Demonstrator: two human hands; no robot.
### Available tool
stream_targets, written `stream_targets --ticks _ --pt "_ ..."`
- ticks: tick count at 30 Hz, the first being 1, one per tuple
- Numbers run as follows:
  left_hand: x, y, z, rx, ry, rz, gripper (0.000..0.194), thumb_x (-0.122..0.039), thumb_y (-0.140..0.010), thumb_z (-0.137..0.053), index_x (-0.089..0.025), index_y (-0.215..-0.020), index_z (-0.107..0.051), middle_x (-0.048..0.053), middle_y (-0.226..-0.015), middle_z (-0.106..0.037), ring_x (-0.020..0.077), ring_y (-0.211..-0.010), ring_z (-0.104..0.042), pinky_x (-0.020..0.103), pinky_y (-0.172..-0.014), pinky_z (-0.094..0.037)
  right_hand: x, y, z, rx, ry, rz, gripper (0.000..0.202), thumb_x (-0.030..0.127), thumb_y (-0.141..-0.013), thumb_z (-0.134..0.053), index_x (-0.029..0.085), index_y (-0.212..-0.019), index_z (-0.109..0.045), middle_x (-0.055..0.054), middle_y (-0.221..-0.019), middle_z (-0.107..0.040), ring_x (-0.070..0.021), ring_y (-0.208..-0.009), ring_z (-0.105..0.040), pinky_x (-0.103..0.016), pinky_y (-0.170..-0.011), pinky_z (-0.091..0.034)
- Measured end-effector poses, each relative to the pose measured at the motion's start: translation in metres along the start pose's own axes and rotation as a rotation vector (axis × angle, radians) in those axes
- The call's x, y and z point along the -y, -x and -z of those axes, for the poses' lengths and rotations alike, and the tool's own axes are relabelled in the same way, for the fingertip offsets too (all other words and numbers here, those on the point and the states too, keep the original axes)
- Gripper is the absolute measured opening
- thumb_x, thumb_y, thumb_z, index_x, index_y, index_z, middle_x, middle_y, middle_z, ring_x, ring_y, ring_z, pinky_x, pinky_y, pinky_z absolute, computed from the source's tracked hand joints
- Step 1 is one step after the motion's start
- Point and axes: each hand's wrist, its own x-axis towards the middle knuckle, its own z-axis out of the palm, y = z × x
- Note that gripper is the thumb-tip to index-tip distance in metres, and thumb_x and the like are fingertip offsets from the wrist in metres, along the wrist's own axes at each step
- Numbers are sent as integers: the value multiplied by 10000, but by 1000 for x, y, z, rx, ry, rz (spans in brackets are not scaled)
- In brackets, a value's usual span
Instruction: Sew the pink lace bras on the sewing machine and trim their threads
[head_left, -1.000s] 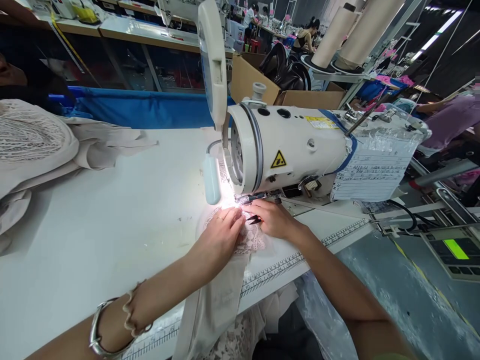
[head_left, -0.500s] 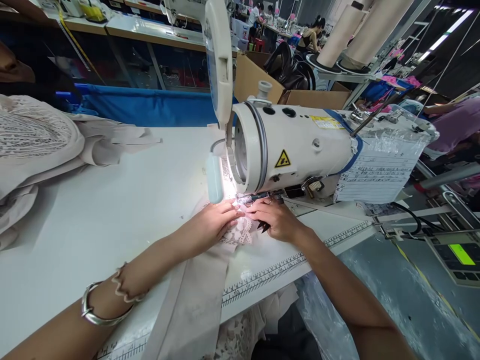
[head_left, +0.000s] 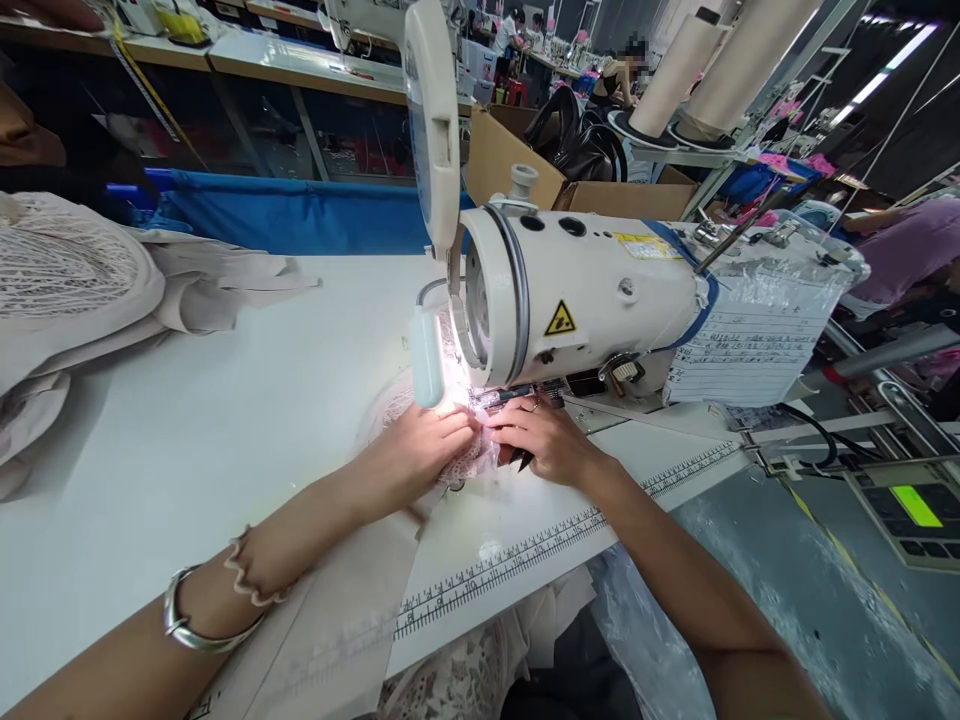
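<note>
Pale pink lace fabric (head_left: pixel 476 462) lies under the lit needle area of a white sewing machine (head_left: pixel 592 290). My left hand (head_left: pixel 431 440) is closed on the lace just left of the needle area, fingers bent together. Opposite it, my right hand (head_left: pixel 544 435) pinches the lace edge near the presser foot. Black thread snips (head_left: pixel 525 459) are tucked in that hand, their dark points showing below the fingers. From the lace, a sheer beige cloth panel (head_left: pixel 341 630) trails over the table's front edge. The fingertips and the needle are partly lost in the glare.
At the left of the white table (head_left: pixel 225 420) lies a pile of beige lace garments (head_left: pixel 75 290). A printed ruler (head_left: pixel 525 562) runs along the front edge. Behind the machine stands a cardboard box (head_left: pixel 510 160). Handwritten paper (head_left: pixel 742 340) hangs from the machine's right end.
The lace and beige panel have swung left, and more lace shows left of my left hand. More of the ruler is uncovered. Both hands stay close to the needle area.
</note>
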Motion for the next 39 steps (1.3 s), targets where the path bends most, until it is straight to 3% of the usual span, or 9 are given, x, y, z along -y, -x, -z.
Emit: stream_targets --ticks 3,7,12,19,24,28,31,35,39 --pt "-2 1 0 24 -12 13 269 -92 -988 -385 -178 -941 -636 71 -911 -677 184 -795 -587 336 -741 -453 1 -1 2 -24 -17 29 200 79 -943 -562 198 -880 -709 -44 -989 -771 -199 -952 -621 -339 -754 -471" --pt "-3 0 2 37 -90 13 284 -83 -981 -391 -180 -1092 -633 89 -985 -676 197 -824 -586 316 -650 -427 3 -2 3 -41 10 18 218 69 -941 -540 201 -935 -714 -46 -1004 -779 -202 -949 -638 -351 -764 -478" --pt "-5 -3 4 41 -184 30 323 -41 -937 -413 -185 -1129 -629 102 -1018 -670 208 -833 -588 304 -594 -394 5 -4 2 -81 30 28 248 18 -915 -524 191 -924 -702 -34 -1005 -780 -187 -946 -630 -332 -770 -466" --pt "-10 -5 6 77 -214 36 360 59 -851 -372 -170 -939 -636 92 -987 -683 231 -852 -565 327 -615 -374 3 -2 1 -40 20 26 264 1 -907 -506 194 -895 -686 -41 -1008 -767 -193 -971 -619 -325 -752 -461" --pt "-10 -3 6 56 -149 34 346 17 -884 -368 -175 -943 -649 78 -908 -696 225 -790 -558 350 -647 -393 3 -1 0 -19 22 7 240 26 -909 -527 202 -924 -689 -40 -1007 -765 -200 -946 -612 -334 -755 -478" --pt "-9 -4 6 57 -161 50 301 -56 -944 -392 -178 -1031 -653 90 -968 -690 230 -824 -561 335 -622 -379 3 -2 0 -43 12 24 202 46 -917 -547 193 -921 -685 -46 -990 -767 -202 -926 -609 -343 -779 -481" --pt "-10 -4 4 33 -144 49 273 -109 -988 -380 -180 -952 -642 92 -948 -667 218 -807 -544 337 -638 -382 5 -3 1 -55 -27 26 196 50 -914 -551 199 -850 -661 -37 -966 -769 -196 -898 -606 -343 -786 -478" --pt "-13 -2 2 28 -53 27 313 -116 -1000 -335 -187 -787 -552 40 -765 -576 165 -656 -452 302 -574 -336 7 -5 2 -79 -128 -1 286 24 -902 -493 219 -712 -580 -2 -824 -757 -177 -799 -597 -340 -740 -455" --pt "-17 3 7 80 -36 127 189 -184 -957 -442 -191 -787 -525 28 -761 -534 143 -605 -434 269 -466 -251 7 -5 1 -58 -222 -49 317 45 -909 -463 227 -656 -523 5 -668 -682 -169 -720 -576 -338 -731 -442"
